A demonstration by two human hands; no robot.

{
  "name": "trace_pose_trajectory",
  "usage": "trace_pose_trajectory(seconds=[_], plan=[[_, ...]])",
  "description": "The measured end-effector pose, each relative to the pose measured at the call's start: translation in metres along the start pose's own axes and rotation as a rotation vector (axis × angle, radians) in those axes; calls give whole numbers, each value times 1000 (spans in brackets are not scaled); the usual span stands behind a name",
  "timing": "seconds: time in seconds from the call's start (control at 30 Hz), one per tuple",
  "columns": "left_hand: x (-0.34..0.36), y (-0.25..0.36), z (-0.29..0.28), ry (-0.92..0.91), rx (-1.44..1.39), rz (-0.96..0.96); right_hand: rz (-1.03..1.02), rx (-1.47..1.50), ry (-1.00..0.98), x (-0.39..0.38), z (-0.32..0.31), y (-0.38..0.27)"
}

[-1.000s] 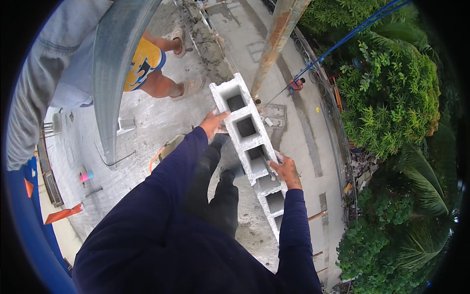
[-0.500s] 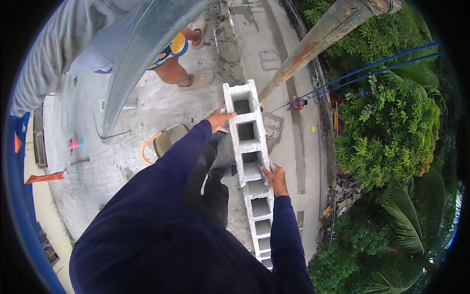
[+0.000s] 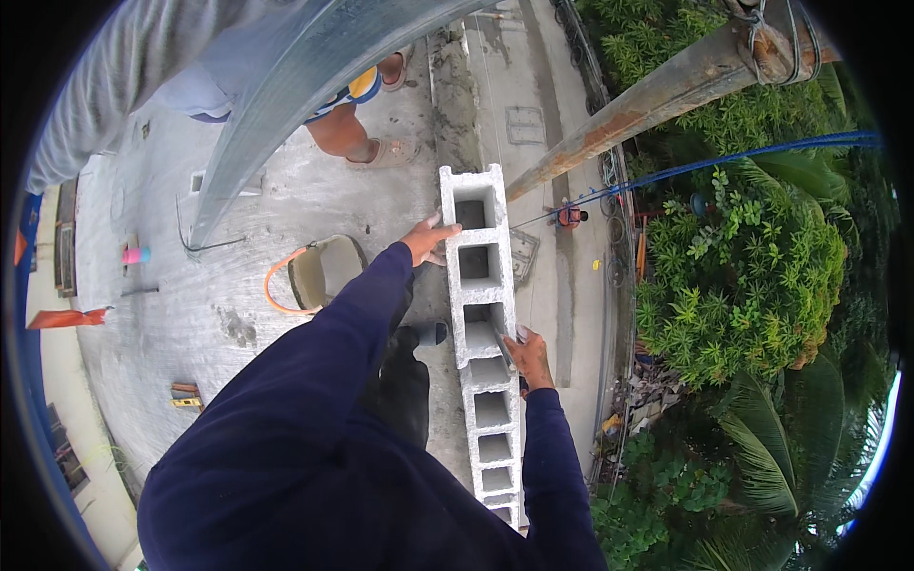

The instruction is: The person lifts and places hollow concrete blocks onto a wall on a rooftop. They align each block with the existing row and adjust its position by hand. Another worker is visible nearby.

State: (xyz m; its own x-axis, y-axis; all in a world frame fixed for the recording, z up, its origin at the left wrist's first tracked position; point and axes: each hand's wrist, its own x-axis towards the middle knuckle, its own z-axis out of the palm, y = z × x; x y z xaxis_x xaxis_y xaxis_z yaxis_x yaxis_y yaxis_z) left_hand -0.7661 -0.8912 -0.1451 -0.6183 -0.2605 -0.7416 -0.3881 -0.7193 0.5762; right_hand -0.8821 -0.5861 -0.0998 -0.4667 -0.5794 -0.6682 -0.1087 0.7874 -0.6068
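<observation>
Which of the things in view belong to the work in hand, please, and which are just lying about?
In hand:
- grey hollow block, gripped by left hand and right hand
- row of blocks beneath it

Lying about:
- bucket with orange handle
- pink cup
- small tools on the concrete floor

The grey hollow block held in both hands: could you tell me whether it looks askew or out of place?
Yes, slightly. The hollow block, gripped by the left hand and right hand, sits angled against the row of blocks below, its far end swung left rather than in line.
</observation>
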Motion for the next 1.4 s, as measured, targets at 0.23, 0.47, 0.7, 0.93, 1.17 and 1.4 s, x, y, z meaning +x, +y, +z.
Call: trace_pose_trajectory(seconds=[0.23, 0.47, 0.7, 0.93, 1.17, 1.4], plan=[[-11, 2, 8, 54, 29, 63, 15, -38, 22, 9, 7, 15], [-6, 0, 0, 23, 61, 29, -9, 44, 34, 15, 7, 30], [-22, -6, -102, 345, 249, -64, 136, 94, 8, 9, 4, 14], [-49, -17, -186, 439, 1100, -237, 165, 442, 743, -89, 18, -20], [-12, 67, -115, 245, 1307, 127, 261, 527, 676, -89, 105, -24], [24, 149, -2, 25, 1468, 370, 427, 287, 816, -65, 112, -61]])
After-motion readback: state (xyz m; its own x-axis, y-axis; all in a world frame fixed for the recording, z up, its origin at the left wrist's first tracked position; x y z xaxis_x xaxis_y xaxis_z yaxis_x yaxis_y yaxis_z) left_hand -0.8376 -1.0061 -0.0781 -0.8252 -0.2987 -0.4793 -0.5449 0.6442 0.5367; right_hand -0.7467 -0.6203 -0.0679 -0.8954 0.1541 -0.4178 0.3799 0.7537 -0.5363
